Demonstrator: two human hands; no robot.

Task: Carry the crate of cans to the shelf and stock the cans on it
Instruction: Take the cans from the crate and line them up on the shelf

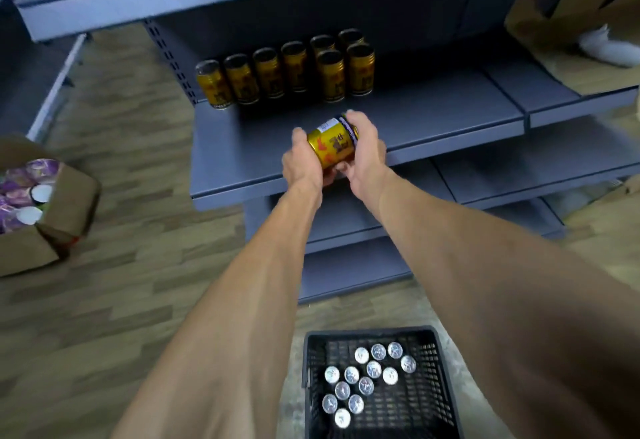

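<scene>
I hold one can (333, 142) tight between my left hand (300, 164) and right hand (367, 151), tipped toward twelve o'clock, to stand it on the shelf (433, 119).

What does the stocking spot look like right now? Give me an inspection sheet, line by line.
Surface: grey shelf, front part bare.
Job's things: eight gold cans upright at the back of the shelf; one gold can held tilted above it; black crate on the floor with thirteen cans inside.
Clutter: cardboard box of purple packs on the floor.
Grippers: left hand and right hand both grip the held can.
Cables: nothing seen.
Surroundings: wood-look floor; torn cardboard on the neighbouring shelf.
</scene>
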